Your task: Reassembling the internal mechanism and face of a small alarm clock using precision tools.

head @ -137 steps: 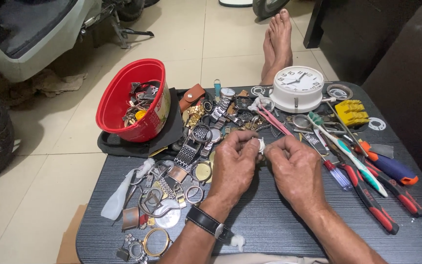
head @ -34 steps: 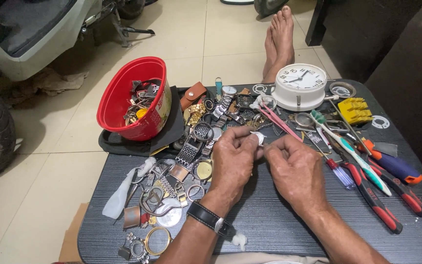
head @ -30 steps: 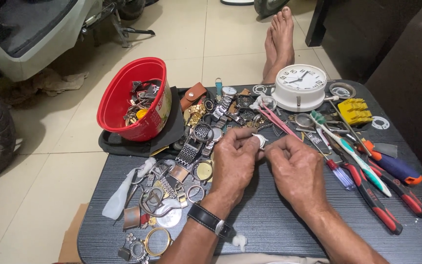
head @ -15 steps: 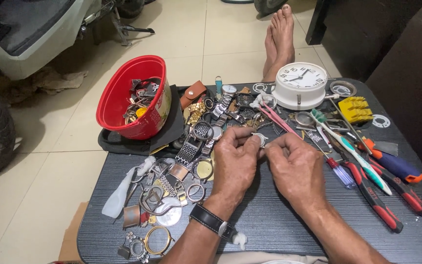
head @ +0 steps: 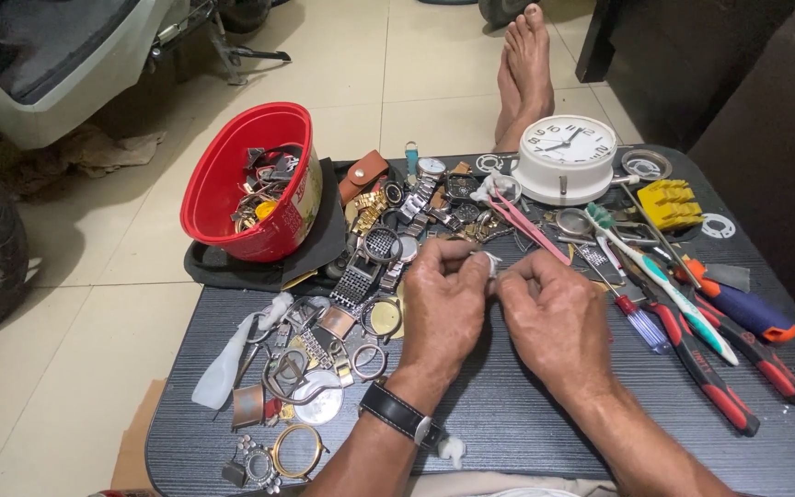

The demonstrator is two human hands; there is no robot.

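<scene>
Both hands, left and right, pinch one small white piece together, just below the clock on the table.

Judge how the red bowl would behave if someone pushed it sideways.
The red bowl leans tilted on a dark cloth, so it would probably rock or tip rather than slide. Its thin plastic wall looks light, but the watch parts heaped inside likely add weight and might spill.

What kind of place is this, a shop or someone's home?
Probably an informal watch-repair spot at floor level: a low dark table strewn with watch parts, pliers and a white clock, beside a parked scooter.
</scene>
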